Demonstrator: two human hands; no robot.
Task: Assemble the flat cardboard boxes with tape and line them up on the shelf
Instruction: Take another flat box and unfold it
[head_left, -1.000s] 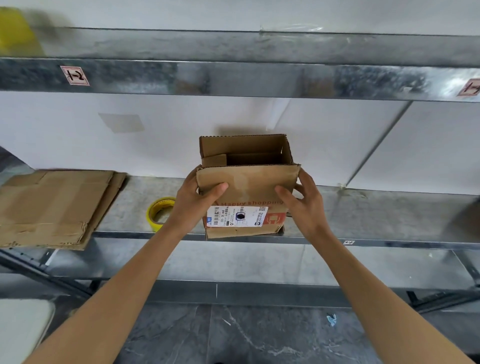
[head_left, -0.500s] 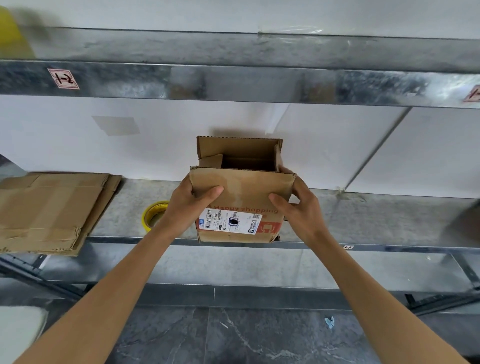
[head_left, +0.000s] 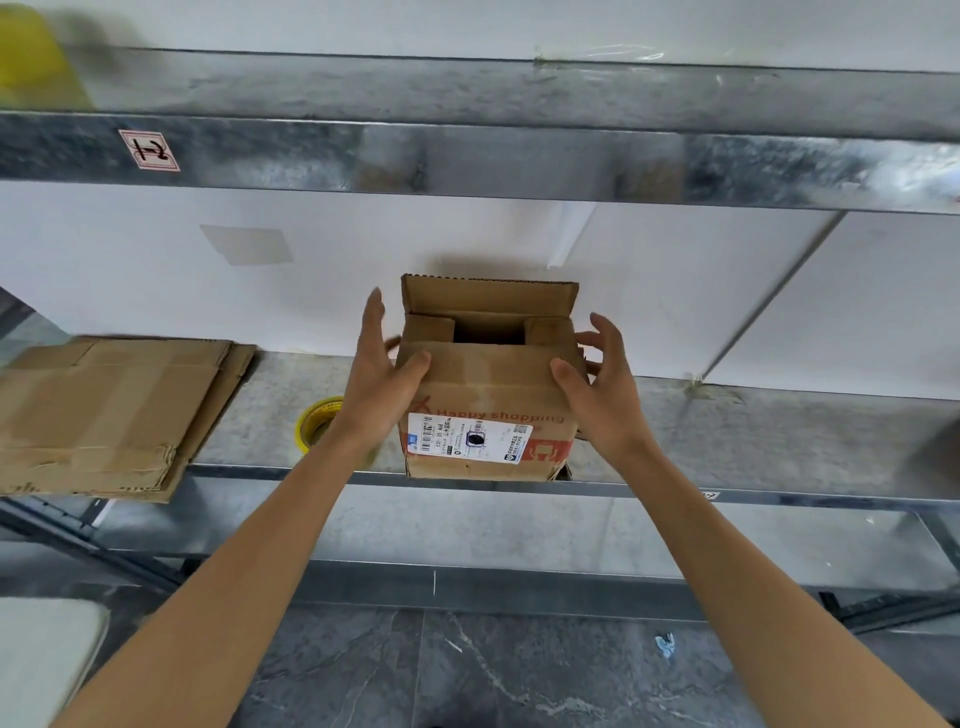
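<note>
The cardboard box (head_left: 488, 395) stood at the front edge of the metal shelf (head_left: 727, 441), with its printed label (head_left: 467, 436) toward the camera. Its top was not closed: the rear flap stood up, the two side flaps leaned inward, and a dark opening showed between them. The left hand (head_left: 379, 384) was beside the box's left side, its fingers straight and spread, with only the thumb touching the upper front corner. The right hand (head_left: 602, 400) was at the right side, also spread, its thumb on the front face. Neither hand gripped anything. On the same shelf to the left lay a yellow tape roll (head_left: 317, 423), partly hidden behind the left wrist, and further left a stack of flat cardboard (head_left: 114, 410). In my judgement the step was forming this box. The next move probably calls for pressing the flaps down and reaching for the tape.
</note>
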